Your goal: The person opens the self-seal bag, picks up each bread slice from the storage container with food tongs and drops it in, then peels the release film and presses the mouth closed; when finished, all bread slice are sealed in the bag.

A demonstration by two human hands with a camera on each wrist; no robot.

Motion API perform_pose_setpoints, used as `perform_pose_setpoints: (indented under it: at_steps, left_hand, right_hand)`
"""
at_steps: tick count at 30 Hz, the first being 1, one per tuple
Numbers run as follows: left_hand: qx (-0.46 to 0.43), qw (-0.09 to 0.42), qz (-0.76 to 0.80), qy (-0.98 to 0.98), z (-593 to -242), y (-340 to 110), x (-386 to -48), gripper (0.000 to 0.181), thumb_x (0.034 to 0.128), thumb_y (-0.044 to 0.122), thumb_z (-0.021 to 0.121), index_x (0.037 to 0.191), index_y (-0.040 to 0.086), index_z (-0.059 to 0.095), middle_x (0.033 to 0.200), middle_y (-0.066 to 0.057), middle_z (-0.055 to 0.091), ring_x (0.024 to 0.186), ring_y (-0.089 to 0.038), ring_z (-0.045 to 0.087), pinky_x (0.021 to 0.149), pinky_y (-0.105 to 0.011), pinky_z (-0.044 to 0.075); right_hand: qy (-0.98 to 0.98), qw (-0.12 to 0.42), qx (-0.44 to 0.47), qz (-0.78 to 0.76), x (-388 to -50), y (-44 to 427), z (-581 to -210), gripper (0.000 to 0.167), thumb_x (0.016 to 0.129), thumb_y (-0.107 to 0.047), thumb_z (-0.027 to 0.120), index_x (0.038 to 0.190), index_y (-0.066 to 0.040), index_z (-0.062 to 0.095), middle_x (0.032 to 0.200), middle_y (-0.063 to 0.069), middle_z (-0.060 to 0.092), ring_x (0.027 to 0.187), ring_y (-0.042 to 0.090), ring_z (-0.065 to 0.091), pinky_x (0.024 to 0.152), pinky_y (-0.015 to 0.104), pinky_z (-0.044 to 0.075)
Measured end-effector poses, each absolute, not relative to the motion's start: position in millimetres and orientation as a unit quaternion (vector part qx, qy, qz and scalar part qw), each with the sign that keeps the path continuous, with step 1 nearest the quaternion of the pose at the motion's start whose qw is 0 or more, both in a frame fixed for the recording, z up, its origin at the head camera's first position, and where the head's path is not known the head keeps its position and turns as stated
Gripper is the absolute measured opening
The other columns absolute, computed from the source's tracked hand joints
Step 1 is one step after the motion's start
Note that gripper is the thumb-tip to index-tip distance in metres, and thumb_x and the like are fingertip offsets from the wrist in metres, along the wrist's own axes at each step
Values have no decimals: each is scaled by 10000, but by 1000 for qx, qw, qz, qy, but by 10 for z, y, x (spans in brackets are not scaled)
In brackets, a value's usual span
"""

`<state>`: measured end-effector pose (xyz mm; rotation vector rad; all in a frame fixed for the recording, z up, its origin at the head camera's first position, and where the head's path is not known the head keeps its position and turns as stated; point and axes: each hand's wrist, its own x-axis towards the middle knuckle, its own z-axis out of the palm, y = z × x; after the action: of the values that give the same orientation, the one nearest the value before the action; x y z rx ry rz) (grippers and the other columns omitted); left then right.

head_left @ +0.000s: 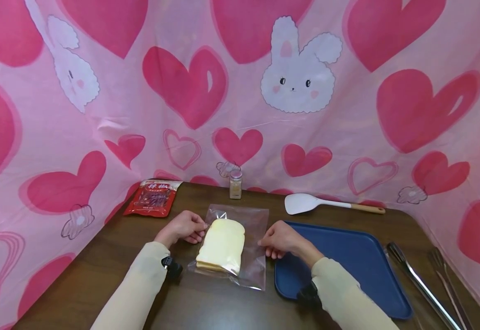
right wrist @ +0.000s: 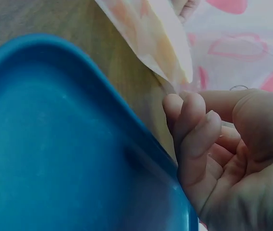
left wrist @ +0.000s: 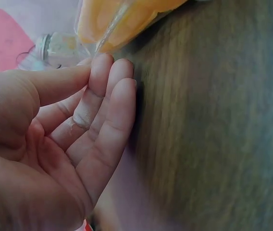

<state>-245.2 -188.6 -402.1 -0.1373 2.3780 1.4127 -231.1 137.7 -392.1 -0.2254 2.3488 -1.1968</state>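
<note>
Slices of bread lie stacked inside a clear plastic bag on the dark wooden table. At the bag's left edge my left hand pinches the plastic between thumb and forefinger; the left wrist view shows the film gathered at the fingertips. On the opposite side my right hand pinches the bag's right edge, its other fingers curled, close to the corner of the blue tray. In the right wrist view the bag stretches away from the fingertips.
Behind the bag stands a small seasoning jar. A red food packet lies at the back left. A white spatula with a wooden handle rests behind the tray. Metal tongs and another metal utensil lie at the right.
</note>
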Motion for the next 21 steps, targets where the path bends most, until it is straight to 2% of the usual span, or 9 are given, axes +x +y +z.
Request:
perform_pose_setpoints:
  at_steps: [6,14,21]
  left_hand:
    - [-50,184,499,846,-4023,-1891,-2453,146,1042,108,655,1031,-22,720,801,-89,686,610,-129,656,583,-280,622]
    - [-59,183,478,857,-4018,-1889,-2452,155,1042,140,665,1029,6,742,820,-97,699,627,-144,662,605,-287,628]
    - [-59,180,471,861,-4037,-1898,-2462,177,1032,176,690,1050,11,749,825,-101,705,633,-152,673,622,-292,633]
  right_hand:
    - [861,242,-78,-441,-2292,1386,-3906,227,987,-127,717,800,-9,767,545,11,624,427,75,535,424,179,458]
    - [871,242,-91,-417,-2287,1374,-3928,247,962,-108,729,734,-14,755,514,-5,600,410,73,515,404,173,435]
    - [881,228,-90,-405,-2291,1399,-3895,279,983,-179,735,752,-26,767,521,-3,607,412,75,521,410,185,444]
